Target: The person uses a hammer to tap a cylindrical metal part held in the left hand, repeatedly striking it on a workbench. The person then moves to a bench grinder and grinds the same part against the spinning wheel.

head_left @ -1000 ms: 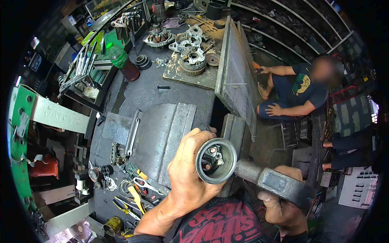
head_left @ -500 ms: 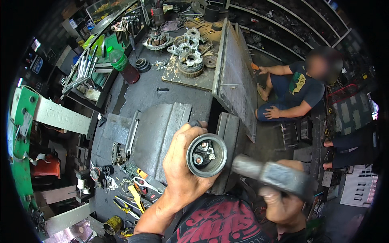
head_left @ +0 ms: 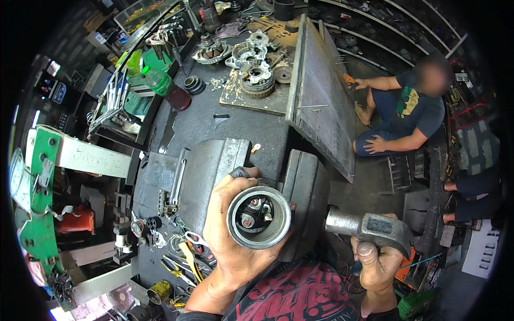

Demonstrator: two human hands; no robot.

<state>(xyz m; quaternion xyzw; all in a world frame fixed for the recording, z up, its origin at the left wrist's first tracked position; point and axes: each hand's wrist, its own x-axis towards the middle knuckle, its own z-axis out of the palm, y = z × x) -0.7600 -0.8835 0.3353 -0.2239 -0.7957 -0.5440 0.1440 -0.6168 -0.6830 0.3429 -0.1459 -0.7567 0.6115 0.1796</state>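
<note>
Left hand (head_left: 226, 227): fingers bent and pressed around a round metal housing (head_left: 260, 244), gripping it from its left side
Housing: in the left hand, open end turned up toward the head camera, with copper-coloured terminals (head_left: 248, 220) inside its dark hollow
Right hand (head_left: 377, 270): fingers curled round just under the head of a hammer (head_left: 364, 227), thumb raised beside it; the handle is mostly hidden
Hammer: blunt round face pointing left toward the housing, apart from its rim
Vise (head_left: 206, 174): heavy and grey, beyond and below the housing, its two blocks parted; whether the housing touches it I cannot tell
Wrench (head_left: 179, 176): lying along the left part of the vise
Worktop (head_left: 241, 128): dark grey, bearing a green-capped bottle (head_left: 168, 91) of dark red liquid, and yellow-handled pliers (head_left: 190, 259) near the left forearm
Board (head_left: 233, 99): on the far worktop, under bare metal castings (head_left: 251, 56)
Co-worker (head_left: 420, 107): seated low at right, behind an upright panel (head_left: 321, 115)
</note>
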